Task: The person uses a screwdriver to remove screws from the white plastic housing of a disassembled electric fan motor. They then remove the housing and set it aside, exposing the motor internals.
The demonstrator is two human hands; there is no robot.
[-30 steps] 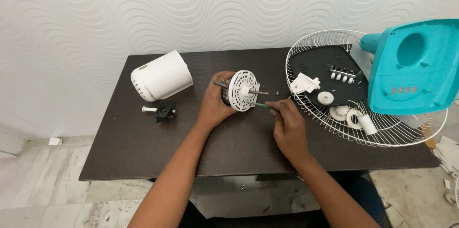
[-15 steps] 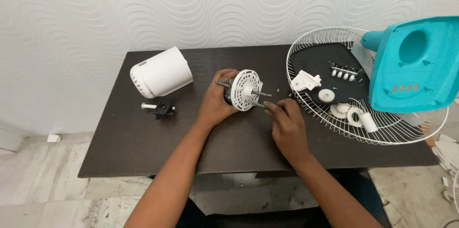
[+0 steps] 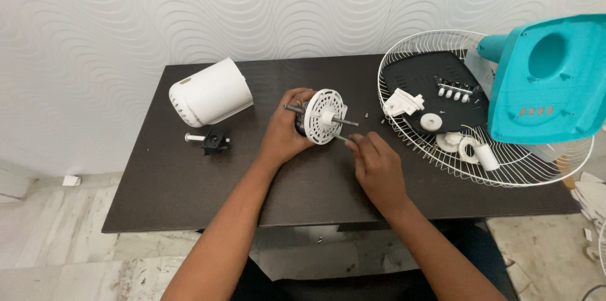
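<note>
Left hand (image 3: 287, 130): wrapped around the fan motor (image 3: 323, 116), holding it on its side near the middle of the dark bench (image 3: 189, 174).
Right hand (image 3: 374, 163): fingertips pinched on a thin screwdriver (image 3: 344, 139) just under the motor's white face.
Left of motor: white motor cover (image 3: 211, 92), small black knob (image 3: 213, 139).
Right: wire fan guard (image 3: 442, 149) holding small white parts; teal fan base (image 3: 549, 80).

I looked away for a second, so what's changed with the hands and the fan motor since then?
Hardly anything. The left hand still grips the fan motor; the right hand still pinches a thin tool at its lower edge, barely shifted. White cover, wire guard, teal housing stayed put.
</note>
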